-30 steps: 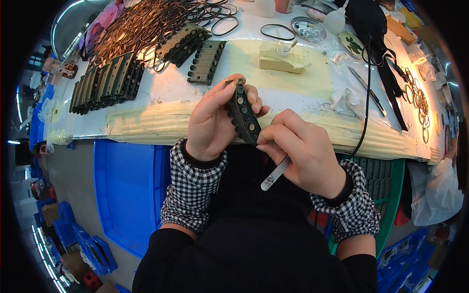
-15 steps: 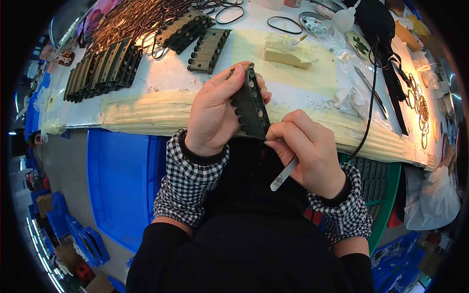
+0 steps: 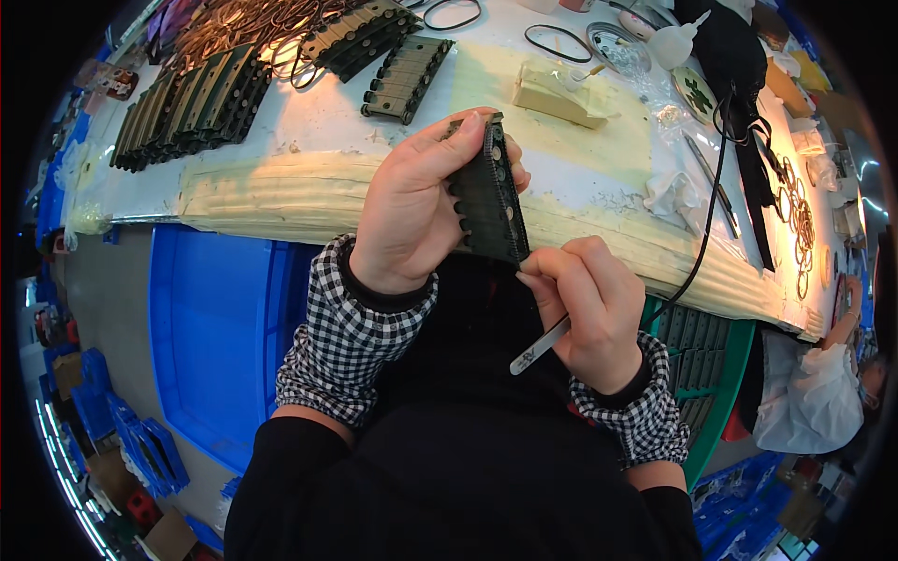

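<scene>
My left hand (image 3: 407, 210) is closed round a dark green plastic part (image 3: 486, 210) with a scalloped left edge and round metal studs along its right side. It is raised in front of the table edge, its long side running nearly upright. At the part's lower right corner, the thumb and index finger of my right hand (image 3: 594, 313) are pinched together; anything tiny between them is too small to make out. Metal tweezers (image 3: 540, 350) are tucked under that hand's curled fingers, their blunt end sticking out to the lower left.
Similar green parts (image 3: 192, 107) stand in a row at the table's left, others (image 3: 407, 79) farther back by a heap of brown cords (image 3: 253, 42). A pale block (image 3: 561, 93) and a pen (image 3: 711, 182) lie beyond my hands. Below are a blue bin (image 3: 201, 346) and a green crate (image 3: 725, 393).
The green part has turned a little, so its studs show less. My right hand stays at its lower corner with the tweezers. The whole view has shifted slightly.
</scene>
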The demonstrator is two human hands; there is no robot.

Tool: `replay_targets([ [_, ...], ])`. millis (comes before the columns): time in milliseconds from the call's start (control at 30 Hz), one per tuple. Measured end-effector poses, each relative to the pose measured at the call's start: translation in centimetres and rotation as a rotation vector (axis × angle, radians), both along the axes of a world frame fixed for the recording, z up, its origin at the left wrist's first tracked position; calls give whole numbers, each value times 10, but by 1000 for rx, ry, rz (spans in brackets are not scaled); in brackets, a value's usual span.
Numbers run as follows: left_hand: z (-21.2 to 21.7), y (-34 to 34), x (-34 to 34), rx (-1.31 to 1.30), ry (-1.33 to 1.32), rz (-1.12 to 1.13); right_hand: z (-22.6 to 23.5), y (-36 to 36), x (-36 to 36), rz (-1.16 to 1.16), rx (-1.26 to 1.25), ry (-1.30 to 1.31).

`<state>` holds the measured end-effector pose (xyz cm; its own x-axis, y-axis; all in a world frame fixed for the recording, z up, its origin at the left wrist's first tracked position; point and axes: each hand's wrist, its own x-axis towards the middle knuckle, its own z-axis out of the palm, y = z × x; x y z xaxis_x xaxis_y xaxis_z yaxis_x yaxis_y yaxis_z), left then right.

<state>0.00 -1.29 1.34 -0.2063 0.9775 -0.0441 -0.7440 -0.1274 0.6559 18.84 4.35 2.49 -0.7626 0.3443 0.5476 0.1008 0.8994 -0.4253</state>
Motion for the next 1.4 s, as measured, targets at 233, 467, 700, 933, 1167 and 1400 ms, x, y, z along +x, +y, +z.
replay_targets([
  [233,-1,-1,0,14,-95,41,-6,-6,-4,-56,-36,105],
  [467,-3,-1,-1,25,-173,23,-3,1,-5,-59,31,79],
  [700,-2,2,0,12,-187,37,-3,-9,-7,-77,-281,116],
  [933,-4,1,2,48,-273,43,-9,-16,-9,-161,-147,152],
  [1167,-9,3,-2,120,-460,46,-27,-24,-14,-221,-102,361],
  [1400,-14,6,-6,200,-521,45,-27,-23,-18,-149,-66,342],
])
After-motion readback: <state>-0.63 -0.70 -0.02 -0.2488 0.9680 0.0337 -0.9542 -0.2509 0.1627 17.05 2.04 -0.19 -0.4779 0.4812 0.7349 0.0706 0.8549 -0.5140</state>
